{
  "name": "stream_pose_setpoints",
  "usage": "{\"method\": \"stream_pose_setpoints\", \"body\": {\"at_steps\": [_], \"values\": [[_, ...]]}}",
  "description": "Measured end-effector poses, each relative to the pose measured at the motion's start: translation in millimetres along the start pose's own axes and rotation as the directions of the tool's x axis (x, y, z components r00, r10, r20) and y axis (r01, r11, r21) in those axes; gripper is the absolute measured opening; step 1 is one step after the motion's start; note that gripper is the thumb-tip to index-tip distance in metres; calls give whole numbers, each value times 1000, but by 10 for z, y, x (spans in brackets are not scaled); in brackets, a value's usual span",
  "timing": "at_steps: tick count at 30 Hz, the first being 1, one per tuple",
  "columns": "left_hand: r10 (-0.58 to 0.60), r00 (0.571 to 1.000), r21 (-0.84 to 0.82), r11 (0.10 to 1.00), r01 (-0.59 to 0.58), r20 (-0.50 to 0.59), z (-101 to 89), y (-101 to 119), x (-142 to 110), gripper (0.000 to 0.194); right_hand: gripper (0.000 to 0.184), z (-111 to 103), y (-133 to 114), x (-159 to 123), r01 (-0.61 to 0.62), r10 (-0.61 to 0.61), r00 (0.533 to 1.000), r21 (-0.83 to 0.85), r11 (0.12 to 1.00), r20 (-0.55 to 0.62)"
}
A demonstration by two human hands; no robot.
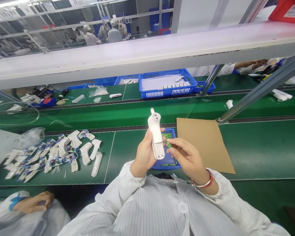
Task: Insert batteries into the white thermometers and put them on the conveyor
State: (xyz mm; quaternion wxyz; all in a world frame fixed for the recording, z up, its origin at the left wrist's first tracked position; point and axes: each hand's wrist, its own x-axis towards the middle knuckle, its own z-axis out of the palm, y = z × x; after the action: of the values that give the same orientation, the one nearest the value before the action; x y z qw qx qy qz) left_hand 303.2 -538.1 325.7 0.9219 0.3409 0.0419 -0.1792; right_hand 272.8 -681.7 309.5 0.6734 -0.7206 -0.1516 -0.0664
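Observation:
My left hand [145,151] is closed around a white handheld device housing [155,131], which stands nearly upright. Its top end shows two small round openings, and a recess lies open near its lower end. Between the thumb and fingers of my right hand [188,157] is a small green circuit board [168,144], close to the housing's right side. Below both hands sits a blue tray [166,167] with several green boards in it, partly hidden by my hands and the housing.
Left on the green bench lies a pile of white housing parts [61,147], some with blue-and-red pieces. A cardboard sheet [204,144] lies to the right. Beyond are a blue crate [151,94] and a metal post [260,88]. A co-worker's hand [35,201] rests at lower left.

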Motion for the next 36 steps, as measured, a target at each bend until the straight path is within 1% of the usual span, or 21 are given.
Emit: {"method": "stream_pose_setpoints", "body": {"at_steps": [3, 5, 7, 9, 11, 14, 17, 20, 22, 24, 27, 28, 29, 32, 34, 36], "values": [[68, 997, 16, 998, -68, -35, -1, -6, -1, 31, 28, -11, 3, 3, -21, 20, 999, -27, 999, -50], [60, 997, 13, 998, -60, -51, 2, -4, -2, 33, 24, -15, 14, 7, -43, 43, 998, 5, 999, -49], [41, 997, 10, 999, -41, -59, 8, -4, -4, 35, 22, -15, 22, 11, -48, 49, 999, 37, 998, -22], [37, 998, 11, 999, -37, -55, 13, -6, -6, 36, 24, -12, 22, 15, -44, 45, 999, 70, 997, -9], [40, 998, 15, 999, -39, -44, 19, -10, -8, 35, 20, -10, 13, 24, -33, 33, 999, 78, 996, -3], [58, 998, 26, 998, -57, -35, 28, -13, -9, 32, 12, -16, -7, 47, 1, -2, 1000, 29, 1000, 9], [75, 997, 29, 997, -74, -30, 33, -15, -9, 30, 9, -32, -23, 71, 45, -44, 999, -31, 999, 29], [104, 995, 19, 994, -104, -5, 30, -16, -6, 28, 7, -51, -37, 84, 65, -62, 997, -52, 997, 49], [118, 993, 5, 993, -118, 11, 26, -17, 0, 26, 10, -56, -43, 86, 60, -55, 996, -62, 996, 75], [113, 994, -16, 994, -112, 12, 23, -18, 9, 25, 16, -52, -39, 83, 26, -23, 997, -40, 999, 79], [66, 998, -43, 997, -67, -13, 26, -21, 21, 26, 27, -33, -15, 77, -40, 40, 999, 51, 998, 6], [45, 999, -47, 998, -46, -25, 29, -23, 24, 27, 29, -26, -7, 77, -46, 48, 999, 53, 998, -22], [19, 999, -49, 999, -21, -30, 31, -26, 26, 29, 27, -20, -1, 79, -43, 44, 998, 26, 999, -42], [-39, 999, -48, 998, 38, -24, 35, -35, 31, 35, 14, -8, -5, 98, 3, -11, 998, -138, 990, -54], [-47, 998, -52, 998, 45, -36, 32, -44, 37, 35, 10, 3, -18, 117, 40, -52, 998, -225, 974, -44], [-40, 998, -59, 998, 36, -57, 25, -55, 43, 32, 8, 23, -26, 134, 92, -105, 994, -277, 956, -34]]}}
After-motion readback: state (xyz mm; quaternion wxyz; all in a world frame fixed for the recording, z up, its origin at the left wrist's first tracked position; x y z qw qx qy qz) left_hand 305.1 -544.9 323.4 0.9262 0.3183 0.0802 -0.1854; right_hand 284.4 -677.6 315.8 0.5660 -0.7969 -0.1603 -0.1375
